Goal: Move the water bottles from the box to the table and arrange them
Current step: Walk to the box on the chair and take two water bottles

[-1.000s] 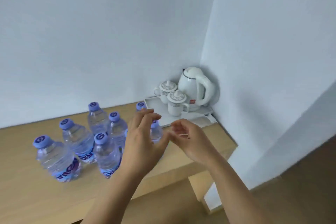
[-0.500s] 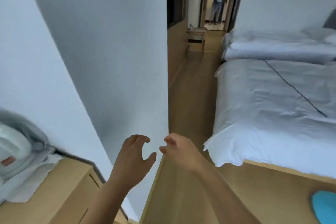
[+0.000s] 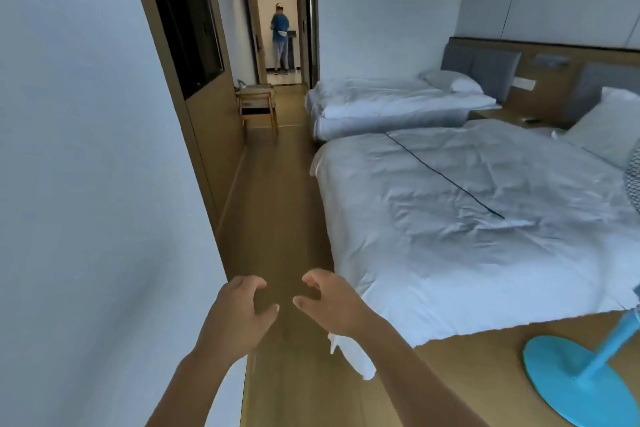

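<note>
Your left hand [image 3: 239,315] floats over the wood floor [image 3: 277,218] beside the white wall [image 3: 86,184], fingers loosely curled and apart, holding nothing. Your right hand [image 3: 334,302], near the bed [image 3: 485,218], is equally empty. No water bottles, box or table show, so this looks like a fetch step: find the box next.

A wall [image 3: 86,184] lies left, two beds [image 3: 485,218] right, floor [image 3: 277,201] between; a chair [image 3: 258,106] stands beyond, a fan base [image 3: 571,381] at the near bed's foot.
</note>
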Demonstrator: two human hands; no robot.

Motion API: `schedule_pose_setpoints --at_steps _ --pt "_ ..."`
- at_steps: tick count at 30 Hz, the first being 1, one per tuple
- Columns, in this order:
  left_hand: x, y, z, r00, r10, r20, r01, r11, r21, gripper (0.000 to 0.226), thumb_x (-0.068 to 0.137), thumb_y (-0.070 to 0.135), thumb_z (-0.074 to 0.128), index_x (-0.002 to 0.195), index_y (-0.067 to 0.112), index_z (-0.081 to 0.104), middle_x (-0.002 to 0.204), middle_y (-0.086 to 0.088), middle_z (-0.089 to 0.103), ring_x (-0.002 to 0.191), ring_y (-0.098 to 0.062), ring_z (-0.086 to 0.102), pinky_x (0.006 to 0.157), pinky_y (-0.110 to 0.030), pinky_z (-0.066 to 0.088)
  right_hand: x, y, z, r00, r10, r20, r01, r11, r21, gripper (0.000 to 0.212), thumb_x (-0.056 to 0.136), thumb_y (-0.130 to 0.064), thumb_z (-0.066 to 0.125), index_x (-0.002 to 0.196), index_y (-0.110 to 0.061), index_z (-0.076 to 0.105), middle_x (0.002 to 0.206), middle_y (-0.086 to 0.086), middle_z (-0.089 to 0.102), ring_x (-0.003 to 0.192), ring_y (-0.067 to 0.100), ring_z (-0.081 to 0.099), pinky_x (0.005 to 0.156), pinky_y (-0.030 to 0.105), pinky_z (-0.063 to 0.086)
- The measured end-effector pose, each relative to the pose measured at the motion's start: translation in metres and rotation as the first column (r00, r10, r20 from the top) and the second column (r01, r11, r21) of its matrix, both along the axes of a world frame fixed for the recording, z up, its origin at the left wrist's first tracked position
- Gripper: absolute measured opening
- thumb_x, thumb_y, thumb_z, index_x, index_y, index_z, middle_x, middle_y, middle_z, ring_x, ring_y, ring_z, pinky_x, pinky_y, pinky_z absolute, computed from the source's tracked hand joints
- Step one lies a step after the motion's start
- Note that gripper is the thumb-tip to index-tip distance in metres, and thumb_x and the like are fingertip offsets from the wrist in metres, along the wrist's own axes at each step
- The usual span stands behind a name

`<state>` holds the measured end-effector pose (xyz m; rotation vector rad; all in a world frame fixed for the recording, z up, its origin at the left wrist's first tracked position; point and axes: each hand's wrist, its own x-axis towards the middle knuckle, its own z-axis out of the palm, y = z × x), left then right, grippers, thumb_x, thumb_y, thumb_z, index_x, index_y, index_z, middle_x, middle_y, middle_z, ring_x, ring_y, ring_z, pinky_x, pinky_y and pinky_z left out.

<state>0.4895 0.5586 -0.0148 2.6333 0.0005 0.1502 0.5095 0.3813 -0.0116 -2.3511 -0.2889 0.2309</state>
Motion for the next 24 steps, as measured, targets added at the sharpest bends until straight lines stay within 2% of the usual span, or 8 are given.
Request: schedule_pose_setpoints --at_steps 5,11,19,24 --pt "0.108 0.033 0.006 0.988 -0.043 -0.15 0.051 0.998 0.047 0.051 0.089 0.046 0.058 0.133 0.025 0.043 0.14 0.007 0.045 0.125 -0.014 0.048 0.099 -0.026 0.043 0.101 0.024 0.0 0.999 -0.015 0.041 0.021 0.991 -0.131 0.055 0.09 -0.044 0.052 0.139 -0.023 0.038 0.143 -0.005 0.042 0.129 0.014 0.04 0.103 0.027 0.035" --pt "0.204 0.058 0.007 0.975 -0.085 -0.205 0.105 0.99 0.091 0.05 0.088 0.042 0.059 0.133 0.023 0.045 0.139 0.005 0.046 0.123 -0.016 0.05 0.098 -0.027 0.044 0.19 0.043 -0.005 0.998 -0.012 0.059 0.026 0.972 -0.232 0.056 0.092 -0.041 0.05 0.14 -0.018 0.036 0.143 0.0 0.04 0.132 0.019 0.036 0.107 0.032 0.033" --pt "0.33 0.068 -0.003 0.968 -0.119 -0.221 0.143 0.985 0.098 0.052 0.09 0.041 0.057 0.136 0.02 0.044 0.138 0.004 0.046 0.12 -0.014 0.05 0.09 -0.022 0.042 0.315 0.063 -0.017 0.997 0.045 0.061 -0.026 0.961 -0.276 0.056 0.093 -0.04 0.049 0.141 -0.016 0.035 0.144 0.001 0.039 0.133 0.02 0.034 0.107 0.033 0.033" --pt "0.447 0.068 0.006 0.967 -0.109 -0.232 0.138 0.984 0.114 0.055 0.09 0.04 0.056 0.138 0.018 0.041 0.138 0.003 0.043 0.121 -0.015 0.047 0.097 -0.03 0.043 0.431 0.064 -0.013 0.995 0.072 0.07 -0.046 0.948 -0.315 0.052 0.093 -0.038 0.049 0.138 -0.013 0.038 0.138 0.004 0.044 0.128 0.022 0.039 0.105 0.035 0.037"
